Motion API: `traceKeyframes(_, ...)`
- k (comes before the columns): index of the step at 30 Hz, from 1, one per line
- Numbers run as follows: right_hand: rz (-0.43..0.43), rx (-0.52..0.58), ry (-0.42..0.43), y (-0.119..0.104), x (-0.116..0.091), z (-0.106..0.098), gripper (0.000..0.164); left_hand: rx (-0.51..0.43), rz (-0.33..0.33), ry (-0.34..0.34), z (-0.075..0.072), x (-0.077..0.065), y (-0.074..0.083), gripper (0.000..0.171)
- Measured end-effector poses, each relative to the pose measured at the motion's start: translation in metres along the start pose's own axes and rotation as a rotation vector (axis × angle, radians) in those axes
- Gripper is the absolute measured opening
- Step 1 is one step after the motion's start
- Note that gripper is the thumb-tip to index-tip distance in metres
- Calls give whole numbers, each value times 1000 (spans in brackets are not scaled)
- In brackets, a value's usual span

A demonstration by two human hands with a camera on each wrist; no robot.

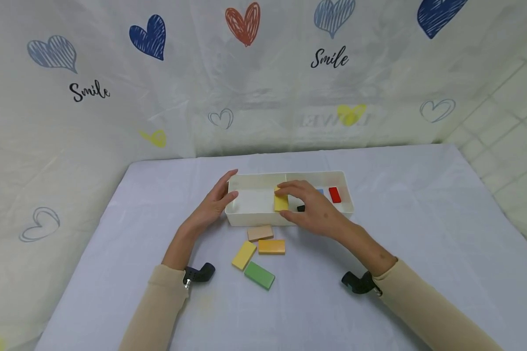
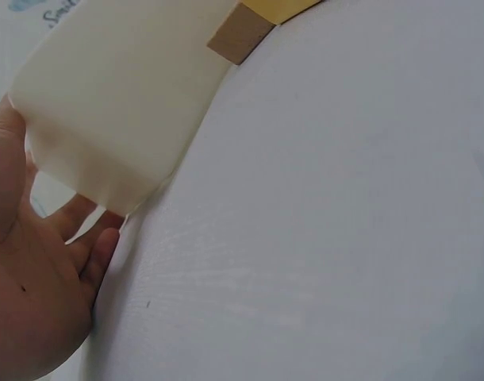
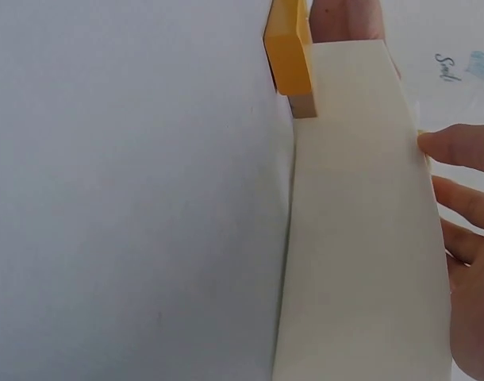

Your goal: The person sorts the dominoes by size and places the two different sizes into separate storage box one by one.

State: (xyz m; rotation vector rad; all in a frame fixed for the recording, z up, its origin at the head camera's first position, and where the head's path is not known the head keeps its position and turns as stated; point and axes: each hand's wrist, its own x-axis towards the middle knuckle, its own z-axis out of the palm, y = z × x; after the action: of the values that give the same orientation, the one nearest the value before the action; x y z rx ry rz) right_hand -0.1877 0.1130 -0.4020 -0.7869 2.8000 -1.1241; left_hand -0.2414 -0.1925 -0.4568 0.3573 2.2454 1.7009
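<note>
A long white plastic box (image 1: 250, 219) with a divider lies across the table. My left hand (image 1: 215, 204) holds its left end, thumb at the rim; the left wrist view shows the fingers against the end wall (image 2: 107, 151). Over the box near the divider, my right hand (image 1: 312, 207) pinches a yellow block (image 1: 281, 201) between thumb and fingers. In the right wrist view the thumb (image 3: 456, 147) is at the box's rim and most of that block is hidden. The right compartment has a red block (image 1: 334, 195), a blue one (image 1: 320, 191) and a black one (image 1: 300, 208), the last two partly covered by the hand.
In front of the box lie a tan wooden block (image 1: 260, 233), an orange block (image 1: 271, 247), another yellow block (image 1: 244, 255) and a green block (image 1: 259, 275). A white cloth covers the table (image 1: 307, 312). Behind it hangs a sheet (image 1: 272, 83) printed with hearts.
</note>
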Motion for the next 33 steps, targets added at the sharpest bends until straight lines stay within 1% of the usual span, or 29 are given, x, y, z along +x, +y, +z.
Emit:
traceKeyframes(5, -2, -5, -4, 2, 0, -3, 42, 2, 9, 0, 0, 3, 3, 62)
traceKeyframes(12, -18, 1, 16, 3, -1, -5, 39, -3, 24, -8, 1, 6, 3, 62)
traceKeyframes(18, -11, 26, 16, 3, -3, -6, 37, -1, 23, -3, 0, 3, 4, 63)
traceKeyframes(25, -50, 52, 41, 0, -9, -4, 33, 2, 18, 1, -1, 0, 4, 62)
traceKeyframes(33, -89, 103, 74, -7, -18, -1, 28, 16, 9, 6, 2, -1, 0, 62)
